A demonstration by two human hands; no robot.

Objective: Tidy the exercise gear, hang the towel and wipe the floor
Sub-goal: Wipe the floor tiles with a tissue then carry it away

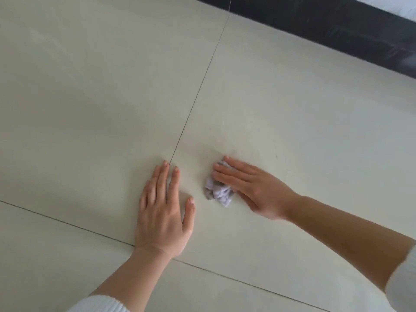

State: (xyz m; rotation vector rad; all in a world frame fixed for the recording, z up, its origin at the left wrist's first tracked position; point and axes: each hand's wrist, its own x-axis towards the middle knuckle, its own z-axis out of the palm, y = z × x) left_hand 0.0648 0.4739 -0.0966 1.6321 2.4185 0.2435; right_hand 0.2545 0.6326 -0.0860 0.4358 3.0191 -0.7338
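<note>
White ribbed knit sleeve (96, 304) at the near left edge, forearm bare beyond it.

Left grip (162, 212): fingers straight and slightly spread, palm flat on the pale cream glossy tiled floor (90, 97), holding nothing. Reads as a brace. A thin dark grout line (198, 93) runs from just beyond its fingertips toward the far wall, and a second joint passes under its wrist.

Just right of the left grip and apart from it lies a small crumpled lilac-and-white patterned cloth (219, 192). It is soft, bunched in loose folds, and sits on the tile.

Right grip (252, 190): fingers straight and close together, laid over the cloth and pressing it down, not curled round it. The cloth's bulk shows on the thumb side.

Step in hand, by my reading: wiping the floor. No gear or towel is in view.

The next move likely calls for steady downward pressure through a sweep. The tile looks slick, so the wad could slide out from under flat fingers.

Far right of the right grip there is a second white sleeve (403, 282), blurred. Beyond it a black glossy skirting band (337, 25) edges the floor.
</note>
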